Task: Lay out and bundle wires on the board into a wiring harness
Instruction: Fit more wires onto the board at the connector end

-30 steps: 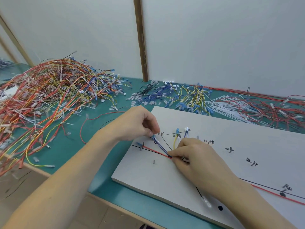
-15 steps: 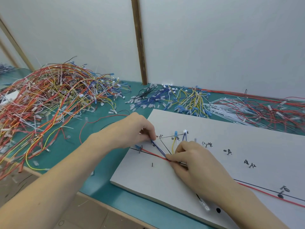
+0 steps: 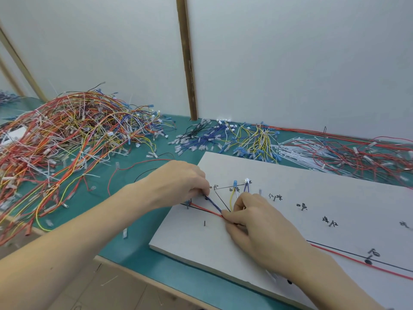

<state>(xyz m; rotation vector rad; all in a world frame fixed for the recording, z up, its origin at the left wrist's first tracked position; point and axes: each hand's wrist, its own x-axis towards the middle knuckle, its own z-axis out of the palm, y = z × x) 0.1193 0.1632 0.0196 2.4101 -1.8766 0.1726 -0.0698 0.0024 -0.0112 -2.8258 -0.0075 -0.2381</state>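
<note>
Pinching: left hand point(image 3: 178, 184) fingers on blue wire point(image 3: 215, 205) | right hand point(image 3: 257, 222) fingers pinching wire junction | board point(image 3: 312, 193): 1

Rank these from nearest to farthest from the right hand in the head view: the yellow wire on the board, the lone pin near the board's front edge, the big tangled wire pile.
1. Yellow wire: on the board, running down to the right hand at its fingers.
2. Lone pin: just left of the hand, on the board.
3. Tangled wire pile: far left on the table.
</note>
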